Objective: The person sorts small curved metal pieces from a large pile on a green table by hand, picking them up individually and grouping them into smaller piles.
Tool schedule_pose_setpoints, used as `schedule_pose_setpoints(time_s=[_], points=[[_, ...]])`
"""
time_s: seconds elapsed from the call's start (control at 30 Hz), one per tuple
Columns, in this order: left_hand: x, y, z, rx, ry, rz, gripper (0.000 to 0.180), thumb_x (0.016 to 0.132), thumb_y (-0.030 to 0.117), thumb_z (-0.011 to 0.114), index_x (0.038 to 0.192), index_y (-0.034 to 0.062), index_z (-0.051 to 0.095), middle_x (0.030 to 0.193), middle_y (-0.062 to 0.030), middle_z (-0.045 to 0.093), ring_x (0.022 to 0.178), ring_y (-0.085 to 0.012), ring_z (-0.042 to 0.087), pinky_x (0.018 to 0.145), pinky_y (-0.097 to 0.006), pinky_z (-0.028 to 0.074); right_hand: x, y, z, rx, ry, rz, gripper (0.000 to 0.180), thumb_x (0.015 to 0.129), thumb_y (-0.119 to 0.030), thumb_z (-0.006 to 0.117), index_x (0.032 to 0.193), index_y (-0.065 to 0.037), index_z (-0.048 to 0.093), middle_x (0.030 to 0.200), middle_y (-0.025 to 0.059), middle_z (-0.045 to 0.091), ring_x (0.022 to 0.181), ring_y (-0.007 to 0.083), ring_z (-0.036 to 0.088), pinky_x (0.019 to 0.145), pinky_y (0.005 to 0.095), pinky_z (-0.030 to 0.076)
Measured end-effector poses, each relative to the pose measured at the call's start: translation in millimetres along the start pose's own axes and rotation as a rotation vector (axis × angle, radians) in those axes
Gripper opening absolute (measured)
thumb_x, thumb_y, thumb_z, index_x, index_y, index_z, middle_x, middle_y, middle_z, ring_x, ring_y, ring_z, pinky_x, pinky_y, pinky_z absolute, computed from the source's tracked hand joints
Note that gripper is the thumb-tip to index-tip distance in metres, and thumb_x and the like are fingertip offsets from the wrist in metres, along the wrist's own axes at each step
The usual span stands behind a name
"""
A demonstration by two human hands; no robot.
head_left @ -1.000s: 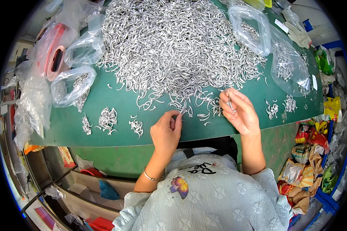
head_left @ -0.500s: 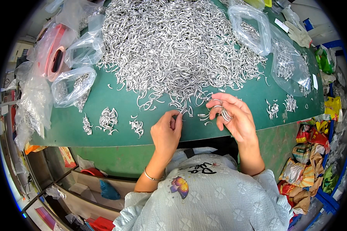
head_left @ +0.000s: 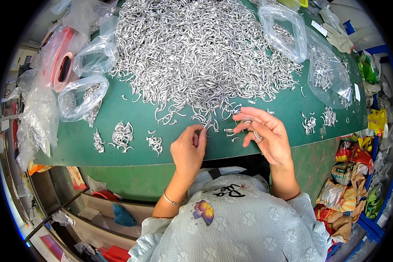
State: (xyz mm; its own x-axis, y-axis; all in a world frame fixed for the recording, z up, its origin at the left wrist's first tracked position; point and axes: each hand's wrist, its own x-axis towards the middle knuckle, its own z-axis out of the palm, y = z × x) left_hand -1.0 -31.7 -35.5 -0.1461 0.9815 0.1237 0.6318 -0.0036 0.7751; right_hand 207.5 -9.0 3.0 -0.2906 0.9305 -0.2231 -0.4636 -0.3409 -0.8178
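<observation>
My left hand (head_left: 189,146) is pinched at the near edge of a big heap of curved silvery metal pieces (head_left: 201,56). Its fingertips close on one small curved piece, partly hidden by the fingers. To its right, my right hand (head_left: 268,135) is raised with bent fingers, holding several curved metal pieces (head_left: 258,135) against the palm. A few loose pieces (head_left: 228,130) lie on the green table between the two hands. Left of my left hand sits a small pile of the same pieces (head_left: 155,144).
More small piles (head_left: 123,134) dot the green tabletop (head_left: 249,153) at left and right. Clear plastic bags (head_left: 83,98) with metal parts stand on the left, another bag (head_left: 329,78) on the right. A pink container (head_left: 63,65) stands at far left. Colourful sacks (head_left: 336,194) fill the right side.
My right hand's fingers have shifted slightly, and the curved pieces in it have turned and sunk lower toward the palm. My left hand stays in place.
</observation>
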Motion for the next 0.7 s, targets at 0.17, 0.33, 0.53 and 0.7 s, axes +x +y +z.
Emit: schedule_pose_setpoints(time_s=[0.17,0.33,0.53,0.7], points=[[0.2,1.8,-1.0,-0.001,-0.005,-0.013,0.008,0.082,0.008,0.074,0.087,0.007,0.067,0.054,-0.0028,0.046,0.042,-0.016,0.043,0.043,-0.031,0.036,1.2,-0.6,-4.7,0.309,0.091,0.036,0.025,0.101,-0.015,0.049,0.113,0.004,0.06,0.095,0.0136,0.063,0.075,0.0195,0.063,0.053,0.0256,0.048],[0.4,2.5,-1.5,-0.001,-0.003,-0.009,0.008,0.082,0.008,0.074,0.087,0.0067,0.067,0.054,-0.0029,0.046,0.042,-0.016,0.043,0.043,-0.031,0.036,6.1,6.9,-29.2,0.064,0.136,-0.053,0.019,0.097,-0.018,0.06,0.095,-0.001,0.065,0.067,-0.001,0.049,0.053,0.0055,0.04,0.043,0.0223,0.027],[0.1,0.4,0.2,0.012,0.016,0.001,0.009,0.082,0.008,0.075,0.087,0.0071,0.068,0.054,-0.0031,0.047,0.042,-0.0159,0.043,0.043,-0.031,0.036,16.7,5.9,-18.2,-1.261,0.434,-0.297,0.015,0.081,-0.017,0.077,0.092,-0.008,0.071,0.068,0.0025,0.059,0.052,0.0172,0.052,0.049,0.0329,0.039],[0.1,-0.4,1.5,-0.005,0.015,-0.002,0.009,0.082,0.008,0.075,0.087,0.0071,0.068,0.054,-0.0034,0.048,0.042,-0.0163,0.043,0.043,-0.031,0.036,20.7,-2.7,-7.1,-1.532,0.425,-0.171,0.01,0.082,-0.015,0.072,0.09,-0.009,0.069,0.08,0.0084,0.067,0.066,0.0315,0.062,0.06,0.0411,0.047]])
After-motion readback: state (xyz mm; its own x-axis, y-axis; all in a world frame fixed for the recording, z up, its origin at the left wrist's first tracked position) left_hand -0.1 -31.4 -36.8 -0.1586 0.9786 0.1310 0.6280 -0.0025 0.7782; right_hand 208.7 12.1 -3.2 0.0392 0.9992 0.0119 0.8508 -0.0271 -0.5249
